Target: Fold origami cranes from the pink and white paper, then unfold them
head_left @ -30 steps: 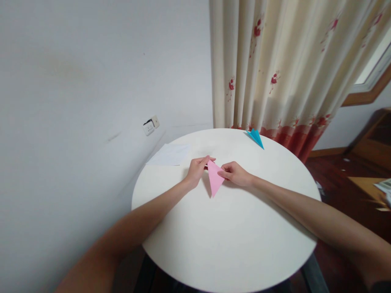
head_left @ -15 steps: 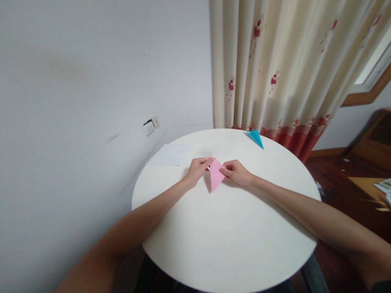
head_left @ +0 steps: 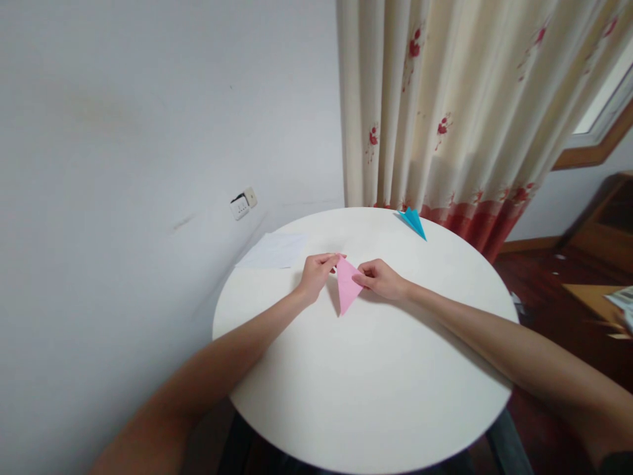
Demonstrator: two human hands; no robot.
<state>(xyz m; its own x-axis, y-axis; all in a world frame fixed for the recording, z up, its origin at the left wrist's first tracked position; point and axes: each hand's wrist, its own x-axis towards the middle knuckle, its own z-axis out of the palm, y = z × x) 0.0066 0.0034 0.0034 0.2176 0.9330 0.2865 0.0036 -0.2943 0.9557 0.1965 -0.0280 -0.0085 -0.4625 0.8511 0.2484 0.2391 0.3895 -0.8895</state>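
A folded piece of pink paper (head_left: 347, 290), triangular in outline, is held between my two hands above the table. My left hand (head_left: 316, 272) pinches its upper corner between thumb and fingers. On the other side, my right hand (head_left: 380, 278) grips the right corner, thumb on top and fingers behind the paper. One point of the paper hangs down toward me, with its shadow on the tabletop. The back of the paper is hidden from view.
The round white table (head_left: 366, 389) stands against the wall. White sheets (head_left: 273, 251) lie at its left, and a blue paper plane (head_left: 413, 223) sits by the far edge. Behind are a floral curtain (head_left: 420, 132) and a wall socket (head_left: 240, 208).
The left hand's fingers have shifted slightly on the pink paper's upper corner, and the paper has tilted a little. Both hands keep hold of it in nearly the same place.
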